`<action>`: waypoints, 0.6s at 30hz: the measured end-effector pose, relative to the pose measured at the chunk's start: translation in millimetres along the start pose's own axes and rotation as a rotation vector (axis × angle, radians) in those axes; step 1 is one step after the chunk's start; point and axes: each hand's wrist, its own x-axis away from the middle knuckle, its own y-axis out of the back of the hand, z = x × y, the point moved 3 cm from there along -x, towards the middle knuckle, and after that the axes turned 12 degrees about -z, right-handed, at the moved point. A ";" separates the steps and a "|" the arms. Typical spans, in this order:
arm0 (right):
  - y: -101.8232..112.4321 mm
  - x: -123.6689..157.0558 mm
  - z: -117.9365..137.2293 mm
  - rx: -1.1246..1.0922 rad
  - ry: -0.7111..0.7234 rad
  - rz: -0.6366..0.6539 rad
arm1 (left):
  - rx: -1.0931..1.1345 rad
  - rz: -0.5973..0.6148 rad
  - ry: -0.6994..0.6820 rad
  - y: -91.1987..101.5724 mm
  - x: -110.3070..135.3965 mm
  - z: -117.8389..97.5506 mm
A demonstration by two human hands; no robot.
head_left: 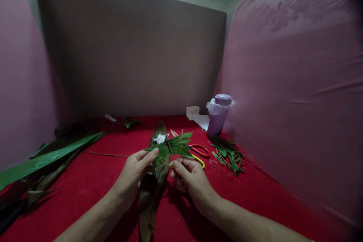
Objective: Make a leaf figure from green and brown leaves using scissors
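Green sprig (pixel 172 147) with a white flower (pixel 160 138) looks already assembled, left hand (pixel 132 174) and right hand (pixel 192 178) both pinched onto it, while long leaves (pixel 42 160) at lower left lie uncut.

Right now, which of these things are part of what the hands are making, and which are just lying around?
In use: left hand, right hand, both holding the green leafy sprig with a small white flower.
Lying about: orange-and-yellow-handled scissors, purple lidded cup, green leaf trimmings, long green leaf.
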 end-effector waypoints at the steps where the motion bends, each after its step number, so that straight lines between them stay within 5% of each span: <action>1: 0.1 -0.1 -0.3 0.003 0.003 0.002 | -0.003 0.004 0.012 -0.9 0.5 0.4; 8: -2.7 4.0 4.5 0.084 0.059 0.009 | 0.024 -0.086 0.029 2.7 -0.7 -1.4; 18: -3.5 5.2 10.4 0.211 0.197 0.016 | 0.034 -0.033 0.037 -0.3 2.4 -4.8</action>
